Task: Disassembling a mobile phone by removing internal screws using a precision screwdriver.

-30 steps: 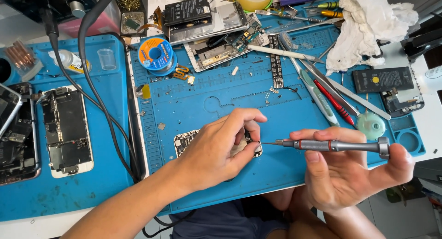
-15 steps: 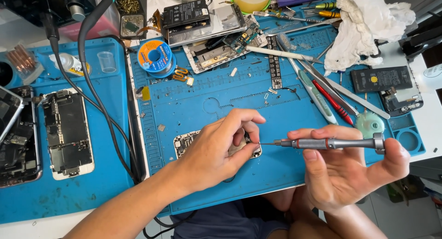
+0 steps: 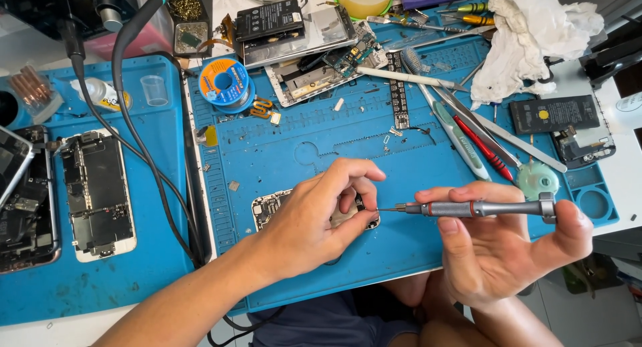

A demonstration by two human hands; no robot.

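On the blue mat point(image 3: 321, 153), left hand point(image 3: 321, 216) pinches circuit board point(image 3: 271, 206); right hand point(image 3: 501, 247) grips screwdriver point(image 3: 475, 208).

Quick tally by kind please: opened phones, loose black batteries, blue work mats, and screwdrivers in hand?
Opened phones on the left mat: 2
Loose black batteries: 2
Blue work mats: 2
Screwdriver in the right hand: 1
Total: 7

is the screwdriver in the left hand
No, the right hand holds the grey screwdriver, while the left hand steadies the small circuit board.
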